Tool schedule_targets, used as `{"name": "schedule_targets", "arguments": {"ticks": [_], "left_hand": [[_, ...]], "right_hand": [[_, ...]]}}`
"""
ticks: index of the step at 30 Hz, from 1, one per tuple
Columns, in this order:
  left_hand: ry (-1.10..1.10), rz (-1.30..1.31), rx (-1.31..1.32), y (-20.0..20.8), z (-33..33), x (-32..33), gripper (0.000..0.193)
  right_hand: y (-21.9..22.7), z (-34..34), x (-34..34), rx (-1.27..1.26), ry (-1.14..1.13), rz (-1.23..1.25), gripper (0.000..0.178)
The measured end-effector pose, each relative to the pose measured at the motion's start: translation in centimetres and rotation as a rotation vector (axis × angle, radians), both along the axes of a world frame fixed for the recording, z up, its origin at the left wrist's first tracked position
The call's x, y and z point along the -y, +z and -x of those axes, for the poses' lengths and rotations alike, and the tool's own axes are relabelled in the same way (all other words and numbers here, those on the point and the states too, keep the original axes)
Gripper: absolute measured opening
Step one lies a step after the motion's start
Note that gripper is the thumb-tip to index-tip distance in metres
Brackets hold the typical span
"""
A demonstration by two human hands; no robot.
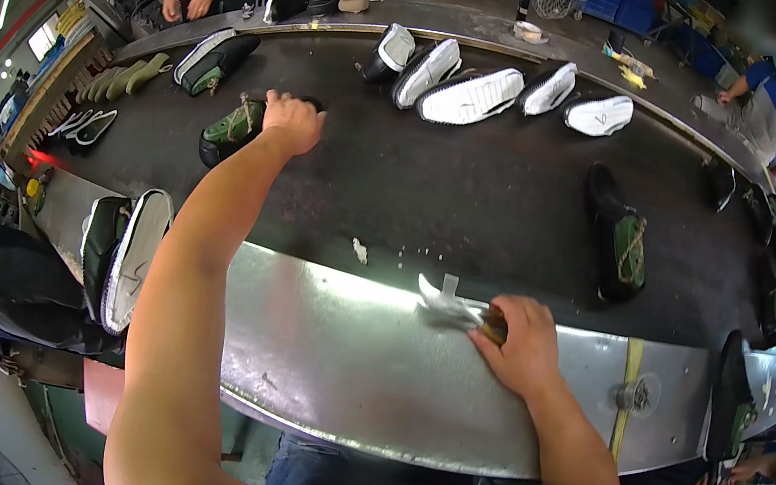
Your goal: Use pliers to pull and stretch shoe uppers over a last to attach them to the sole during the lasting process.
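Note:
My left hand [293, 123] reaches far over the dark belt and is closed on the toe end of a black shoe [233, 127], which has a green last and string at its other end. The palm hides part of that shoe. Over the metal ledge, my right hand [525, 345] grips lasting pincers [448, 309]; their metal head is smeared by motion and points left. Another black shoe [605, 200] with a green, string-tied last lies to the right on the belt.
Several shoes with white undersides [470, 94] line the belt's far side. A clear cup of small bits [639, 393] sits on the metal ledge [369, 370]. Upturned shoes [133, 255] stand at my left. Co-workers stand at far left and far right; another's hands show at lower right.

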State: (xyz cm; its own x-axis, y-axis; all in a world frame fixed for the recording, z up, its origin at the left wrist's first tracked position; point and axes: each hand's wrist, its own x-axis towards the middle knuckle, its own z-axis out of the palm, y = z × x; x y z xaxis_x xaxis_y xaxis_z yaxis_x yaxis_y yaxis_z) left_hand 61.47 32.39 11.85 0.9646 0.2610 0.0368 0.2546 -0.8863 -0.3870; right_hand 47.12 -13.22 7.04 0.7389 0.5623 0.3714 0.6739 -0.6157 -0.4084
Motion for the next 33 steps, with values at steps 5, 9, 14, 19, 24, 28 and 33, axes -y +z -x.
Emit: {"name": "schedule_targets", "arguments": {"ticks": [5, 9, 14, 19, 24, 28, 33], "left_hand": [[0.266, 0.731, 0.439, -1.3, -10.6, 0.5, 0.075], [0.492, 1.129, 0.665, -2.8, -16.8, 1.9, 0.105], [0.436, 1.328, 0.617, -3.9, -19.7, 2.8, 0.112], [0.375, 1.169, 0.639, -5.8, -18.4, 0.1, 0.095], [0.341, 1.507, 0.650, -4.5, -12.9, -3.1, 0.078], [0.398, 2.111, 0.609, -1.2, -4.4, -5.2, 0.058], [-0.003, 2.234, 0.675, 2.7, 15.0, -4.0, 0.053]], "right_hand": [[0.3, -0.2, -0.8, -0.054, 0.003, -0.011, 0.047], [0.4, -0.4, -1.4, -0.062, 0.024, -0.029, 0.048], [0.4, -0.5, -1.8, -0.084, 0.014, -0.014, 0.052], [0.5, -0.4, -2.3, -0.088, 0.002, -0.017, 0.052], [0.3, 0.0, -2.4, -0.110, -0.014, -0.031, 0.051], [0.1, 0.0, -2.7, -0.063, -0.026, -0.049, 0.051], [0.0, 0.0, -2.9, -0.083, -0.064, -0.029, 0.050]]}}
